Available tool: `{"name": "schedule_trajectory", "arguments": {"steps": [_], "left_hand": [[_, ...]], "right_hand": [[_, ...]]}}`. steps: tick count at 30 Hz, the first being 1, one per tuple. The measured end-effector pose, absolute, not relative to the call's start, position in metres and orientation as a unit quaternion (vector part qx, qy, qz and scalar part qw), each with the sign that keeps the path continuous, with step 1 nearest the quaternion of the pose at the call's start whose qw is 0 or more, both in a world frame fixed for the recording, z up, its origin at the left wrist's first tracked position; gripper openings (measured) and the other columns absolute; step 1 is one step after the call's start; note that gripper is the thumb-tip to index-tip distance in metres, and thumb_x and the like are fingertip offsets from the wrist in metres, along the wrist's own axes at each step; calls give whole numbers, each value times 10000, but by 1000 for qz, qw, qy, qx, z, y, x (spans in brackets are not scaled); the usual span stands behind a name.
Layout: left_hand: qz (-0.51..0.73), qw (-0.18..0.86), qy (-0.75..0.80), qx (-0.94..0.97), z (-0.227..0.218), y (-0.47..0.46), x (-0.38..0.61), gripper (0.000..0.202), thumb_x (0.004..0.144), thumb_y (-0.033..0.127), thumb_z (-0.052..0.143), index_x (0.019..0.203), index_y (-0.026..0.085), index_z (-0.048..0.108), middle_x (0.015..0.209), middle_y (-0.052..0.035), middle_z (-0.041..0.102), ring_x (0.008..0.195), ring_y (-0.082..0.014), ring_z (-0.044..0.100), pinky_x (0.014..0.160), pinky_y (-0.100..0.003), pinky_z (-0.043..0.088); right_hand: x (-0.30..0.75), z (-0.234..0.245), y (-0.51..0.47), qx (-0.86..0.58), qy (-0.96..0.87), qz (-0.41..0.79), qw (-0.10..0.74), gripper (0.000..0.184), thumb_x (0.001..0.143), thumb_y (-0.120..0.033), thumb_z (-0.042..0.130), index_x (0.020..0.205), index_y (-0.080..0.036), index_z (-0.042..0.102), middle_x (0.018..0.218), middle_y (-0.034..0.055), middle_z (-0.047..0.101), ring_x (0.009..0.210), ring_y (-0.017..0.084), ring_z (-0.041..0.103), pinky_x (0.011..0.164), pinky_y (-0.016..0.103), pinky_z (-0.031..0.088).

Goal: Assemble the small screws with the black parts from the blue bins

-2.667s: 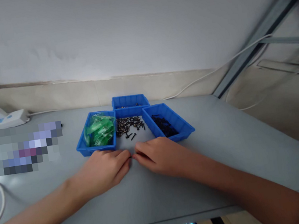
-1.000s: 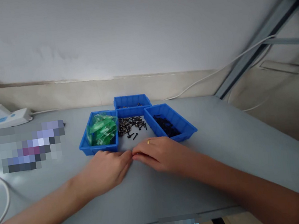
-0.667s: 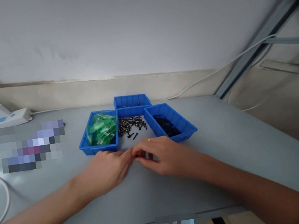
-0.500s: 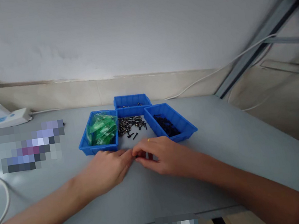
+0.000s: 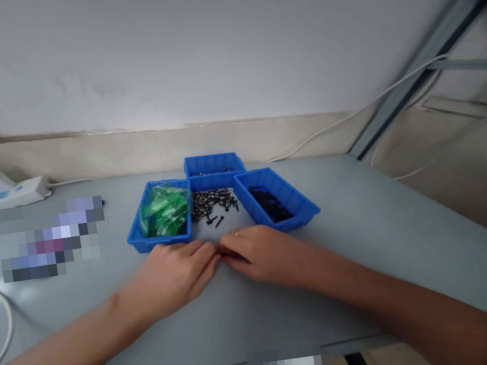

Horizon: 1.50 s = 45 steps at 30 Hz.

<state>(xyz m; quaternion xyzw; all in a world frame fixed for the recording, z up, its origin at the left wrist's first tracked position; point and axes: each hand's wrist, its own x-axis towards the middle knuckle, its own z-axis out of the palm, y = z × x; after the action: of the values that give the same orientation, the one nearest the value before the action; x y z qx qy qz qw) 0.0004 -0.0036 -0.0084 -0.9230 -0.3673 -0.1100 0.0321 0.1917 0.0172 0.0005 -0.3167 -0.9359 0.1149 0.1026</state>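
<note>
My left hand (image 5: 183, 269) and my right hand (image 5: 260, 255) meet at their fingertips just above the grey table, in front of the bins. Both are closed in a pinch. Something small and dark shows between the fingertips, too hidden to name. Beyond the hands lies a loose pile of dark screws (image 5: 214, 201), a few of them apart at its near edge. To its left, a blue bin (image 5: 161, 241) holds green clear-plastic packets (image 5: 166, 208). On the right, another blue bin (image 5: 304, 213) contains small black pieces (image 5: 270, 203).
A third blue bin (image 5: 216, 181) with small metal parts stands behind the screws, near the wall. At the left are a power strip (image 5: 27, 191), a pixelated object (image 5: 52, 239) and a white cable (image 5: 7, 324). A metal frame post (image 5: 394, 92) rises at the right.
My right fingers have drawn closer together, closing the gap between thumb and fingers. My left fingers have curled in more at the meeting point. The bins and screws stay put.
</note>
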Motion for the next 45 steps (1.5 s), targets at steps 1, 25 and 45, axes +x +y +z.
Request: {"name": "schedule_trajectory", "arguments": {"steps": [1,25,45], "left_hand": [[-118,36,-361,-924,-9,-4,0,313,910,286,284,762,162,530,666,1,555,592,-127,552,518,-244,379],[-78,12,-360,-930,-13,0,-1,223,892,234,316,834,167,520,654,5,587,535,-133,556,456,-240,349],[-115,35,-383,-916,-9,-3,0,230,890,231,306,791,166,503,642,6,558,569,-136,560,498,-252,387]], "right_hand": [[191,0,16,-316,-936,115,104,97,836,-200,439,757,-172,488,722,12,555,648,126,514,589,247,346],[191,13,13,-337,-874,300,180,59,768,-187,511,827,-181,507,713,-30,569,646,76,526,596,186,397],[192,2,17,-364,-917,121,112,51,814,-188,447,775,-173,477,725,12,563,665,132,520,599,254,349]]}}
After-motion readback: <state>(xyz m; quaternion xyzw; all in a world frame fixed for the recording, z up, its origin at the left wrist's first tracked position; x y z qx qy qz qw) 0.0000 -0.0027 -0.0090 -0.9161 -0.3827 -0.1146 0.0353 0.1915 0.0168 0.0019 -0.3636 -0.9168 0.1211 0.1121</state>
